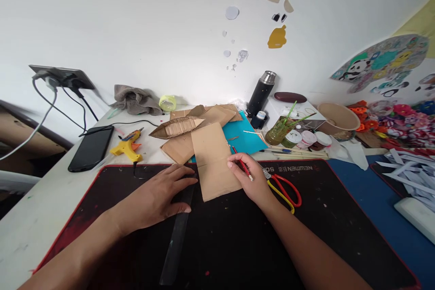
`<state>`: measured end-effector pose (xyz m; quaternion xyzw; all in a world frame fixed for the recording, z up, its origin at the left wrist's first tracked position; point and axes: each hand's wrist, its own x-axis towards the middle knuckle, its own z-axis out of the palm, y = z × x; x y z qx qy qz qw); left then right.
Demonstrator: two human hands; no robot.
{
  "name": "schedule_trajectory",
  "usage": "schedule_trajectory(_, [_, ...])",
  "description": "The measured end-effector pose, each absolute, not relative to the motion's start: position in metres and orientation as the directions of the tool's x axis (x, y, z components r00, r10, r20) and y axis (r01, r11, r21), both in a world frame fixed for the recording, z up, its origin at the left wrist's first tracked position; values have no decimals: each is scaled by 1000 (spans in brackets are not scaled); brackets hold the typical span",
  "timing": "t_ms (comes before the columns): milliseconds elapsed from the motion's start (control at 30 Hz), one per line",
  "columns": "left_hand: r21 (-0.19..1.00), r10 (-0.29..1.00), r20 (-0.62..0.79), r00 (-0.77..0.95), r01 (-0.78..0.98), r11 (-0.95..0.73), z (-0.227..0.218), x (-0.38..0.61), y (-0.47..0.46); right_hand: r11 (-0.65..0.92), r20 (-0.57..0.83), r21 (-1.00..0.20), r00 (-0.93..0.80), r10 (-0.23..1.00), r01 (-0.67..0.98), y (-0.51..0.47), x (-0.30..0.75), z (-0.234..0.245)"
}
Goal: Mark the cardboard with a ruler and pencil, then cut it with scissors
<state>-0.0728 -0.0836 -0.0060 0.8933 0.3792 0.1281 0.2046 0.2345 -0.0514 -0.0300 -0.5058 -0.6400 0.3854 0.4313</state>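
A flat piece of brown cardboard (214, 163) lies on the black desk mat (238, 235). My right hand (249, 179) rests on the cardboard's right edge, fingers closed round a red pencil (242, 164). My left hand (159, 195) lies flat with fingers stretched out on a dark ruler (176, 240) just left of the cardboard. A folded cardboard boat (176, 127) sits behind with more cardboard pieces and a teal sheet (243, 138).
Red and yellow scissors (283, 190) lie right of my right hand. A yellow glue gun (129, 147) and a black phone (91, 148) are at the left. A black flask (261, 93), paint pots (302, 138), a jar of brushes (280, 129) and a paper bowl (338, 118) stand behind.
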Motion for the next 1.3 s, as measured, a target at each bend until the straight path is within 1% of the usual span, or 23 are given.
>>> schedule_trajectory(233, [426, 758, 25, 652, 679, -598, -9, -80, -82, 161, 144, -944, -81, 986, 288, -52, 236, -25])
schedule_trajectory(400, [406, 773, 47, 633, 695, -594, -10, -88, -80, 158, 153, -948, -40, 987, 276, -51, 235, -27])
schedule_trajectory(600, [376, 831, 40, 555, 762, -527, -9, -99, -75, 163, 172, -960, 22, 985, 230, -51, 236, -28])
schedule_trajectory(733, [392, 836, 61, 546, 757, -523, -7, -95, -73, 184, 202, -956, 59, 978, 229, -50, 237, -26])
schedule_trajectory(833, [473, 862, 106, 497, 737, -483, -4, -87, -73, 181, 195, -959, 41, 980, 216, -51, 237, -23])
schedule_trajectory(900, [583, 908, 112, 404, 713, -390, -1, -80, -75, 181, 188, -961, 18, 982, 208, -53, 236, -21])
schedule_trajectory(933, [654, 933, 89, 348, 686, -318, 1, -77, -76, 180, 185, -962, 2, 983, 205, -54, 235, -20])
schedule_trajectory(1000, [801, 967, -14, 255, 582, -142, 4, -72, -77, 175, 169, -964, -46, 985, 202, -56, 234, -19])
schedule_trajectory(1067, [896, 967, -116, 225, 445, 4, 8, -70, -78, 166, 146, -966, -110, 983, 200, -59, 233, -18])
schedule_trajectory(1167, [949, 944, -187, 270, 299, 102, 12, -68, -77, 169, 130, -966, -197, 972, 196, -62, 231, -18])
schedule_trajectory(1300, [969, 935, -228, 270, 159, 191, 12, -66, -75, 198, 136, -958, -277, 951, 207, -64, 229, -18])
